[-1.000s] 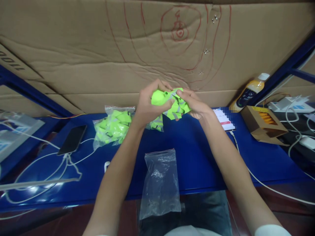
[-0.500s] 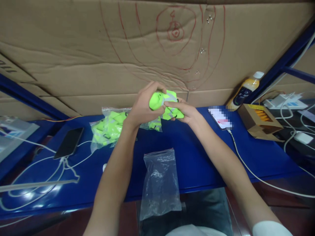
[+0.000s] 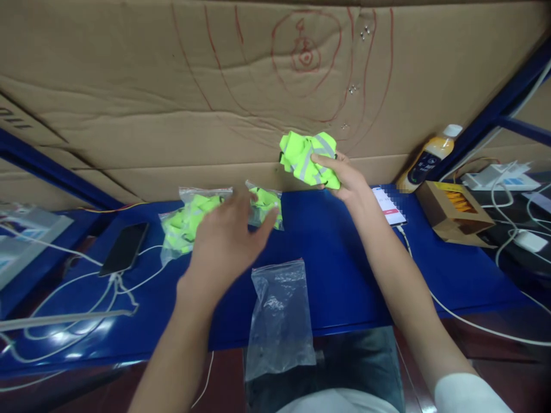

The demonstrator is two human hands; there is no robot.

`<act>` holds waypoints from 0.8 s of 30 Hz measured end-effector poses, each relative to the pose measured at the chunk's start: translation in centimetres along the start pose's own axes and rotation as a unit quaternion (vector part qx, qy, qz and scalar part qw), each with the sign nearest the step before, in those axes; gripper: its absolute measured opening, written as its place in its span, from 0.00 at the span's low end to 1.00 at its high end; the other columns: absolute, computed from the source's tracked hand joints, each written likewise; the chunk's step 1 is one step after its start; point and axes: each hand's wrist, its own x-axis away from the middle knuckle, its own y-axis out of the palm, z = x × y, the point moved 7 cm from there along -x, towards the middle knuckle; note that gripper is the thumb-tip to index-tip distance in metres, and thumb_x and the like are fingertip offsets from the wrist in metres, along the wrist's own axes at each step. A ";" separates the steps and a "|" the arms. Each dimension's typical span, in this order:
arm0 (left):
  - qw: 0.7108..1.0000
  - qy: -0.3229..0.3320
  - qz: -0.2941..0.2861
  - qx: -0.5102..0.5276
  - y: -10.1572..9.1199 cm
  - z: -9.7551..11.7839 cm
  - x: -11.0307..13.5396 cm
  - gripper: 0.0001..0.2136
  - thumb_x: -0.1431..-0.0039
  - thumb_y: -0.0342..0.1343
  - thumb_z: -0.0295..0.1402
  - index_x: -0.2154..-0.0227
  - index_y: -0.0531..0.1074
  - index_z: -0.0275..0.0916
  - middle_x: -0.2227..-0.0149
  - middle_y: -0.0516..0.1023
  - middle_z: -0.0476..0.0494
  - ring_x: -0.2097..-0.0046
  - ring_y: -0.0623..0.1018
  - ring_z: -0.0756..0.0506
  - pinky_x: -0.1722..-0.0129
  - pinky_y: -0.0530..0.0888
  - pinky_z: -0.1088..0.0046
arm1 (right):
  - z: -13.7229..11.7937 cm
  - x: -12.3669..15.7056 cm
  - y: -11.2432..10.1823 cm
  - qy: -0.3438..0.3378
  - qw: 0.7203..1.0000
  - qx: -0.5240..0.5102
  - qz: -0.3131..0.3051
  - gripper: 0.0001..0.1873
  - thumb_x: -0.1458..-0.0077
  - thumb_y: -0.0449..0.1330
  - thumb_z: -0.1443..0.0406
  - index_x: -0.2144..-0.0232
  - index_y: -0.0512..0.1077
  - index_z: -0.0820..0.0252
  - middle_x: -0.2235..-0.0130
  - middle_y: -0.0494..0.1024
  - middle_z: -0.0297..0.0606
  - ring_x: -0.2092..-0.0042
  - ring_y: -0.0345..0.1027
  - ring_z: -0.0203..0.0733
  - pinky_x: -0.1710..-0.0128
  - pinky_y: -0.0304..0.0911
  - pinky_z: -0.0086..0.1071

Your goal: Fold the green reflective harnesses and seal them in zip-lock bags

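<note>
A folded neon-yellow reflective vest with grey strips and black edging is raised in front of the cardboard. My right hand is shut on its right side, thumb across the front. Apart from it, my left hand hovers over the table, fingers spread and slightly blurred, holding nothing. Below and between my forearms, a clear zip bag lies flat and hangs over the table's front edge. Beyond my left hand are bagged neon-yellow vests and a smaller bagged neon-yellow piece, both partly covered by that hand.
Cardboard with red rings drawn on it backs the blue table. A black phone with white cables lies left. To the right are a lit phone, a drink bottle, a small open carton and a power strip.
My left hand has let go of the vest and moved down and left, opening. My right hand has carried the vest up and to the right.
</note>
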 end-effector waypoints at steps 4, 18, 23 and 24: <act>0.947 -0.115 -0.264 -0.146 5.0 -0.3 9.1 0.37 0.32 0.49 0.65 0.45 0.77 0.31 0.54 0.82 0.28 0.57 0.85 0.26 0.62 0.80 0.52 | 0.0 -0.1 -0.1 0.004 1.000 0.008 0.001 0.33 0.67 0.84 0.56 0.60 0.76 0.60 0.70 0.81 0.32 0.76 0.70 0.35 0.86 0.60 0.27; 0.976 0.065 -0.046 0.201 7.4 -2.5 0.8 0.37 0.38 0.61 0.26 0.27 0.57 0.45 0.38 0.76 0.36 0.38 0.79 0.36 0.36 0.77 0.51 | -3.0 1.1 0.2 -0.024 0.998 0.061 -0.010 0.30 0.64 0.83 0.55 0.62 0.76 0.58 0.70 0.80 0.32 0.76 0.71 0.36 0.86 0.62 0.28; 0.969 0.088 0.073 0.219 6.8 -3.2 -3.5 0.46 0.46 0.68 0.28 0.26 0.55 0.41 0.42 0.80 0.37 0.44 0.82 0.39 0.39 0.79 0.56 | -6.2 2.7 -0.9 -0.045 0.993 0.105 -0.029 0.26 0.61 0.83 0.57 0.63 0.78 0.59 0.73 0.79 0.32 0.79 0.69 0.35 0.87 0.62 0.28; 0.969 0.100 0.097 0.205 6.7 -3.0 -3.8 0.43 0.45 0.67 0.28 0.27 0.58 0.40 0.42 0.79 0.36 0.44 0.81 0.38 0.40 0.79 0.56 | -6.6 3.1 -1.0 -0.042 0.991 0.118 -0.038 0.24 0.60 0.82 0.57 0.64 0.78 0.59 0.74 0.79 0.32 0.80 0.69 0.36 0.88 0.63 0.28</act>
